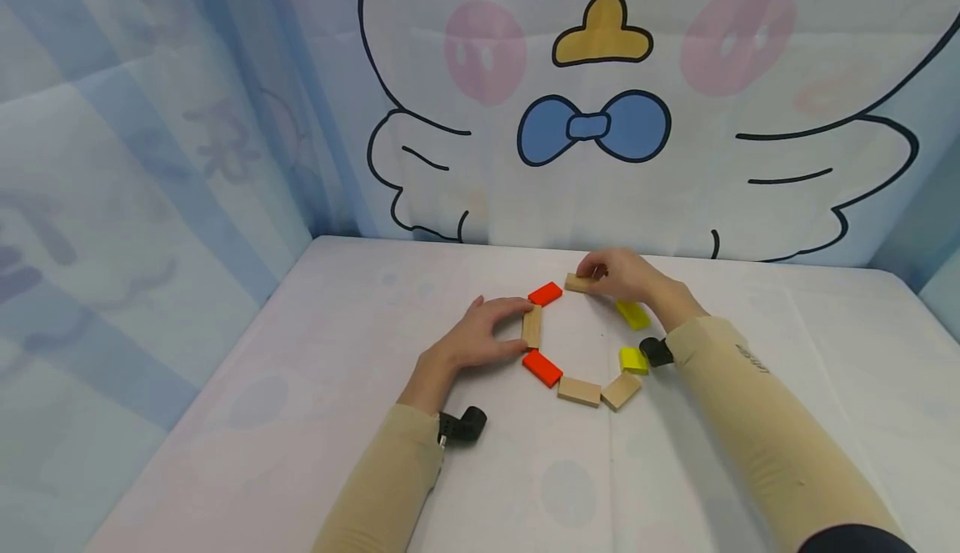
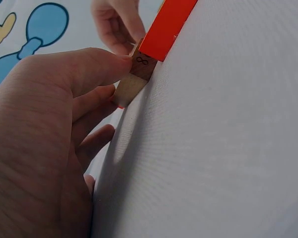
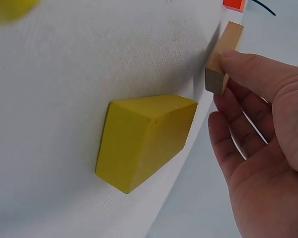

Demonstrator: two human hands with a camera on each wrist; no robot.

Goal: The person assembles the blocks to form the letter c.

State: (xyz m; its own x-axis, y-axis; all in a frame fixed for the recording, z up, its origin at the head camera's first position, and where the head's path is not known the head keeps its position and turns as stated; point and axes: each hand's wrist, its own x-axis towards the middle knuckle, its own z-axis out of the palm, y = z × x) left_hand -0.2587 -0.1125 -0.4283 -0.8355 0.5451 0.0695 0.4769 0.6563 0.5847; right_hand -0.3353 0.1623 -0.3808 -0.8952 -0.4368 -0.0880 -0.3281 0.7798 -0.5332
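Observation:
Wooden blocks form a ring on the table. My left hand (image 1: 476, 336) spans a plain wooden block (image 1: 532, 328) on the ring's left side, gripping it by its two ends between thumb and fingers. At the back, my right hand (image 1: 626, 276) pinches another plain block (image 1: 577, 283) between thumb and fingertips; the right wrist view shows this block (image 3: 231, 39) standing out past the thumb. One red block (image 1: 545, 294) lies between the two hands. A second red block (image 1: 542, 368) sits just in front of the left thumb.
Two plain blocks (image 1: 579, 391) curve along the ring's front. To the right are a yellow block (image 1: 633, 359) and, under the right wrist, another yellow block (image 1: 633, 314). A white cloth covers the table (image 1: 525, 486); a printed curtain (image 1: 600, 194) hangs behind its back edge.

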